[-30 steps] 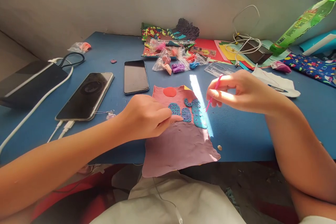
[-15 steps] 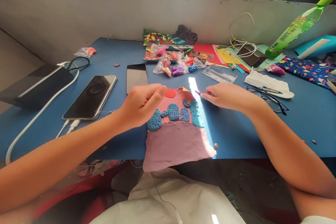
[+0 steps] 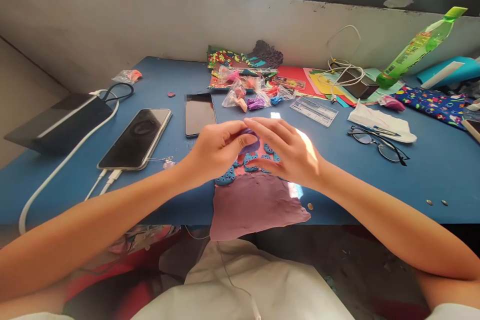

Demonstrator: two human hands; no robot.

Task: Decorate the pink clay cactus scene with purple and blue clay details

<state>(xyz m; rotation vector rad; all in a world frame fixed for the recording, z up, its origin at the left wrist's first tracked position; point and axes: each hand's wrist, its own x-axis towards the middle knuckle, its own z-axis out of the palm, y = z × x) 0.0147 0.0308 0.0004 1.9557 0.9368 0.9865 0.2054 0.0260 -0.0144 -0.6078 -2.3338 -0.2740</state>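
Note:
My two hands meet above the far half of a mauve clay slab (image 3: 258,205) that lies at the near edge of the blue table (image 3: 375,185). My left hand (image 3: 213,152) pinches a small purple clay piece (image 3: 251,144) between thumb and fingers. My right hand (image 3: 290,152) reaches across from the right, and its fingertips close on the same piece. Blue dotted clay shapes (image 3: 225,177) sit on the slab, partly hidden under both hands. No tool shows in my right hand.
Two phones (image 3: 137,137) (image 3: 200,112) and a black power bank (image 3: 56,122) with white cables lie to the left. Clay bags (image 3: 247,96) and coloured paper are at the back. To the right are glasses (image 3: 377,142), a clear case (image 3: 314,110), a white cloth (image 3: 380,121) and a green bottle (image 3: 420,50).
My right hand has let go of the pink tool and moved left to meet my left hand. My left hand lifted off the slab and now holds a purple piece.

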